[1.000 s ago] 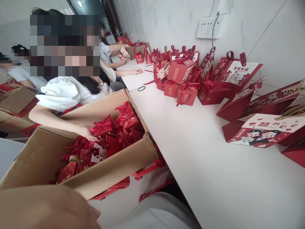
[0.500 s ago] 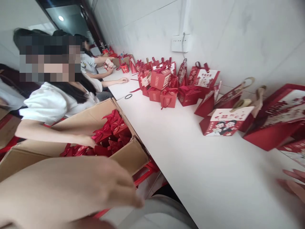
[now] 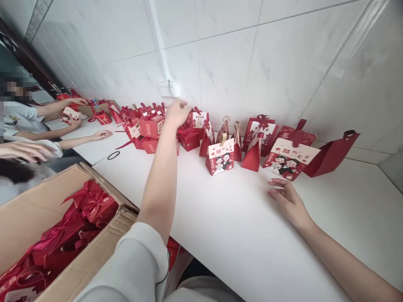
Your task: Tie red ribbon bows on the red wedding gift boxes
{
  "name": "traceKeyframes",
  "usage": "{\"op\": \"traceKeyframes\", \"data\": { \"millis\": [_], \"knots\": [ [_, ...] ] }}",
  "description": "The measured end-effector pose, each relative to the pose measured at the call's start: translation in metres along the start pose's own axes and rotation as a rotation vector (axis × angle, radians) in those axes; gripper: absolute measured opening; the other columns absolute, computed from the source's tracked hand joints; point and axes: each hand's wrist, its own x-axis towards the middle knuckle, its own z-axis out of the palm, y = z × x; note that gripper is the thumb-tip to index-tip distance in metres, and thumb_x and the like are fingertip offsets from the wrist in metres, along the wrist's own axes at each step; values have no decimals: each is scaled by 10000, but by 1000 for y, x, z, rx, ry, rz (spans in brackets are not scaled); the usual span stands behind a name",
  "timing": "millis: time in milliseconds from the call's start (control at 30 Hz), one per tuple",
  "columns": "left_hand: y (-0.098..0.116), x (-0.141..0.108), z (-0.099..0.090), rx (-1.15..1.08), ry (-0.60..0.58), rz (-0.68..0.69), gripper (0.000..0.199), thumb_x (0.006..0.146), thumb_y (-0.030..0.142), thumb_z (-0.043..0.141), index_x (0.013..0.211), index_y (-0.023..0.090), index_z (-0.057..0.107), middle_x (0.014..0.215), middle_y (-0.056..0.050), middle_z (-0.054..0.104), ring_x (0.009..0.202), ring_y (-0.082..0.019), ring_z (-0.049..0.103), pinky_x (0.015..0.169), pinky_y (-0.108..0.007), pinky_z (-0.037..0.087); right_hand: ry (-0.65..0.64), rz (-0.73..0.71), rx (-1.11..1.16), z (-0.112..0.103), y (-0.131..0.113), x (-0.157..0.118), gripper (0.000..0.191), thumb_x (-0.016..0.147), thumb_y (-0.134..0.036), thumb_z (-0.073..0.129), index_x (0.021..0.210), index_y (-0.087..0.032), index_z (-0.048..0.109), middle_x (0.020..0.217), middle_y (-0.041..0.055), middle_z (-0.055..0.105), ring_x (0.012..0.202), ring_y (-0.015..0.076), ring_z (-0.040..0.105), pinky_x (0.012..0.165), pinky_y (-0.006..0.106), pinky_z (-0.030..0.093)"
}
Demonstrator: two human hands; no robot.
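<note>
My left hand (image 3: 176, 112) reaches over the table, loosely bent with nothing visible in it. Behind and below it stand red gift boxes, among them a ribbon-tied box (image 3: 189, 139) and a stacked box (image 3: 150, 126). My right hand (image 3: 287, 203) hovers low or rests on the tabletop, fingers loosely curled and apart, holding nothing. Just beyond its fingertips stands a red gift box with a cartoon couple (image 3: 291, 161). A smaller couple-print box (image 3: 221, 157) with a gold loop is between my hands. Beside it is a red triangular box (image 3: 252, 154).
A cardboard carton (image 3: 94, 247) full of red ribboned boxes (image 3: 66, 230) stands at the lower left, against the white table (image 3: 226, 226). A black band (image 3: 113, 155) lies on the tabletop. Co-workers' hands (image 3: 102, 134) show at left. A socket strip (image 3: 166, 89) is on the tiled wall.
My view has swung right. My left hand has gone from in front of the carton to above the boxes by the wall. More of my right hand and the right-hand boxes now shows.
</note>
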Motion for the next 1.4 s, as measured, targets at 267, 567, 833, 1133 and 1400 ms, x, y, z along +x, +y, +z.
{"op": "traceKeyframes", "data": {
  "millis": [267, 567, 833, 1133, 1400],
  "knots": [
    [-71, -57, 61, -26, 47, -158, 750, 849, 469, 595, 1445, 132, 290, 1508, -171, 319, 1411, -239, 327, 1164, -307, 283, -35, -15, -38, 4, -1, 3, 413, 899, -521, 576, 1229, -293, 478, 1240, 69, 548, 928, 220, 624, 926, 427, 484],
    [-113, -30, 77, 51, -346, -174, 1012, 720, 581, 687, 1509, 144, 228, 1591, -174, 206, 1490, -336, 114, 1188, -452, 211, -76, 25, -119, 5, -4, 3, 389, 924, -529, 540, 1247, -323, 470, 1250, 53, 563, 946, 212, 580, 873, 383, 463],
    [-99, -32, 79, 356, -302, -186, 959, 679, 631, 671, 1451, 176, 328, 1482, -212, 371, 1401, -416, 246, 1084, -571, 300, -81, 26, -149, 6, -7, 2, 387, 916, -525, 541, 1233, -312, 478, 1242, 57, 570, 942, 220, 585, 823, 370, 466],
    [-40, -31, 32, 416, -448, -512, 1211, 568, 570, 758, 1521, 145, 144, 1515, -297, 281, 1353, -502, 347, 1017, -624, 358, -62, -9, -161, 9, -17, 2, 360, 900, -504, 546, 1183, -286, 510, 1121, 60, 619, 861, 215, 589, 741, 347, 490],
    [51, -83, -77, 406, -55, -97, 1014, 665, 568, 700, 1514, 266, 235, 1443, -126, 447, 1360, -408, 386, 1078, -598, 386, -73, -54, -112, 11, -16, 8, 289, 918, -416, 528, 1173, -282, 497, 1214, 56, 575, 856, 191, 584, 778, 347, 488]
  ]
}}
